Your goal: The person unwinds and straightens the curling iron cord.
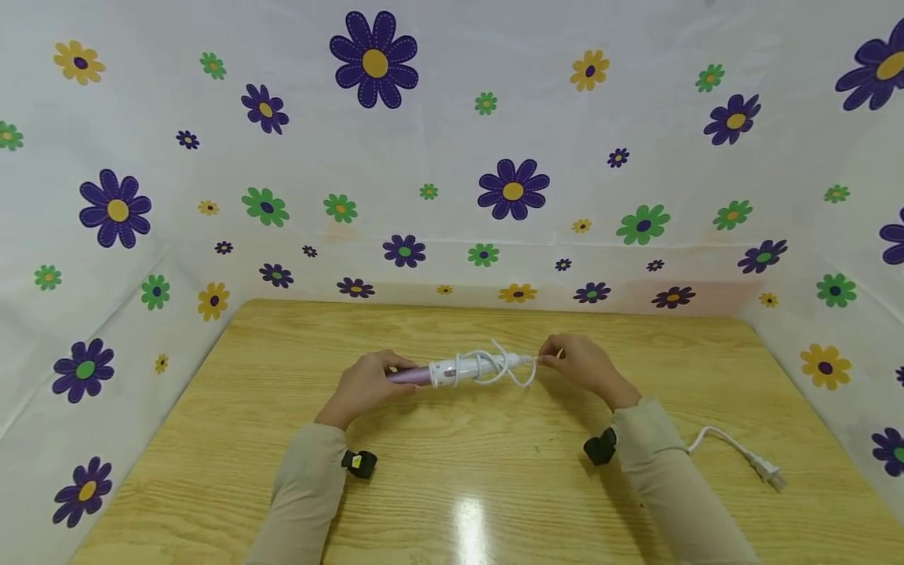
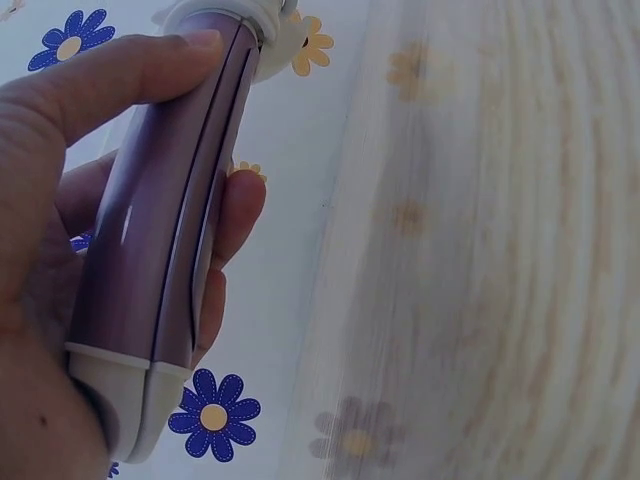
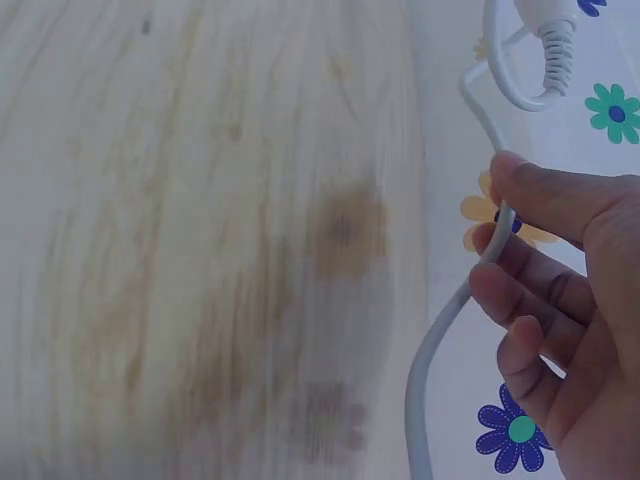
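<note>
A hair straightener (image 1: 452, 370) with a purple barrel and white handle is held level above the table. My left hand (image 1: 369, 386) grips its purple end, thumb along one side and fingers curled round the other, as the left wrist view shows on the purple casing (image 2: 165, 190). White cord (image 1: 487, 366) is wound loosely in loops about the white handle. At the handle's cord end, my right hand (image 1: 581, 363) pinches the cord (image 3: 495, 250) between thumb and fingers, a little past the ribbed strain relief (image 3: 557, 60).
The wooden table (image 1: 452, 455) lies beneath both hands. On its right side rests the cord's two-pin plug (image 1: 768, 472), with part of the cord running under the right forearm. A white flower-patterned cloth (image 1: 438, 141) stands behind and along the sides. Black wrist cameras (image 1: 362, 463) sit at both wrists.
</note>
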Demonstrator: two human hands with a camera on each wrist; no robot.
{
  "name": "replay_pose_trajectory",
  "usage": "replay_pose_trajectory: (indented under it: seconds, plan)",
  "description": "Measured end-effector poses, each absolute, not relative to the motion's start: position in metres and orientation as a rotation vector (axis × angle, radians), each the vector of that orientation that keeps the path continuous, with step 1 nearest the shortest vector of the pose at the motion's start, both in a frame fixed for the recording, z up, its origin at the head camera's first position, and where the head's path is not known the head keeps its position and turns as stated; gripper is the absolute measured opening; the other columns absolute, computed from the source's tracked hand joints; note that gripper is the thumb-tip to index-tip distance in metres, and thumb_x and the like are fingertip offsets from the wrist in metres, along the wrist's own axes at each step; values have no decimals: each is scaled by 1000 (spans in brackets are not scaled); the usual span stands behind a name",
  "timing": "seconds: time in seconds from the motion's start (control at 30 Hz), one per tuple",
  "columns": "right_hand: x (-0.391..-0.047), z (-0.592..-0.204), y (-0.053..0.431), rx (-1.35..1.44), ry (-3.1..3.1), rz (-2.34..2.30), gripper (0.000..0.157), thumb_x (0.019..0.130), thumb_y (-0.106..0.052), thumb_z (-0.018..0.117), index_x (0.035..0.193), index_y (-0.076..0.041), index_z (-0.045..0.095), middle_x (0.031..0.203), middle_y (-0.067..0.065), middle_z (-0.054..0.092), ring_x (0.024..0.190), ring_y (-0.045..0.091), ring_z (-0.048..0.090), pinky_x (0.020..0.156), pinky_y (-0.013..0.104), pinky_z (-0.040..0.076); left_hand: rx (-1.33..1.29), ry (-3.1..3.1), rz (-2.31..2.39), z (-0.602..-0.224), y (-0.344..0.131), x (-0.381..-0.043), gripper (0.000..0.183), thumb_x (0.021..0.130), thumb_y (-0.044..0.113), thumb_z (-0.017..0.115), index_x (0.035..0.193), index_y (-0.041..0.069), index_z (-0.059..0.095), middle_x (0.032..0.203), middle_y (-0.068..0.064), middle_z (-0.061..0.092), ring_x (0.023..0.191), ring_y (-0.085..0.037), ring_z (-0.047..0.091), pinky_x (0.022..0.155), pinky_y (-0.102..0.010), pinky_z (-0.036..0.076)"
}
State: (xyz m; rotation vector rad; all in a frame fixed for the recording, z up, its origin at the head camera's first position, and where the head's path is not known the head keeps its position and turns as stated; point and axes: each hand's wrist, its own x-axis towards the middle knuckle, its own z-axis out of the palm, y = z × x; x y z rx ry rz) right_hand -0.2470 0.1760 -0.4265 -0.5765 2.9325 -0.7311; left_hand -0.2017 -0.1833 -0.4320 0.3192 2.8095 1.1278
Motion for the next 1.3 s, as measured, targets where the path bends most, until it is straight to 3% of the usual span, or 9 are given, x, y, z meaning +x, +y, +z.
replay_pose_trajectory:
  seconds: [0.37, 0.57, 1.07, 1.3]
  plan:
    - [-249, -416, 169, -533, 3029, -765, 19, 94, -29, 63, 98, -12, 71, 95, 5, 72, 85, 23, 65, 70, 39, 51, 315, 2798, 1122, -435, -182, -204, 35, 77, 31, 80, 109, 19, 73, 107, -3, 70, 87, -17, 61, 76, -36, 48]
    - [-242, -407, 164, -559, 3029, -811, 19, 93, -29, 64, 97, -12, 70, 92, 4, 70, 82, 20, 62, 67, 35, 48, 309, 2795, 1117, -438, -184, -203, 35, 76, 32, 81, 108, 20, 74, 108, -2, 70, 88, -17, 61, 76, -35, 48]
    - [-191, -382, 174, -822, 3088, -791, 5, 88, -22, 70, 87, -17, 68, 89, -3, 65, 75, 9, 58, 60, 23, 44, 292, 2812, 1121, -436, -188, -202, 35, 76, 33, 80, 108, 21, 74, 106, -3, 70, 85, -17, 61, 73, -33, 48]
    - [-171, -382, 187, -944, 3121, -648, 6, 86, -22, 73, 84, -21, 67, 88, -7, 63, 75, 12, 59, 59, 23, 44, 268, 2809, 1125, -433, -188, -201, 34, 77, 33, 80, 109, 23, 73, 110, -3, 69, 87, -18, 61, 73, -33, 47]
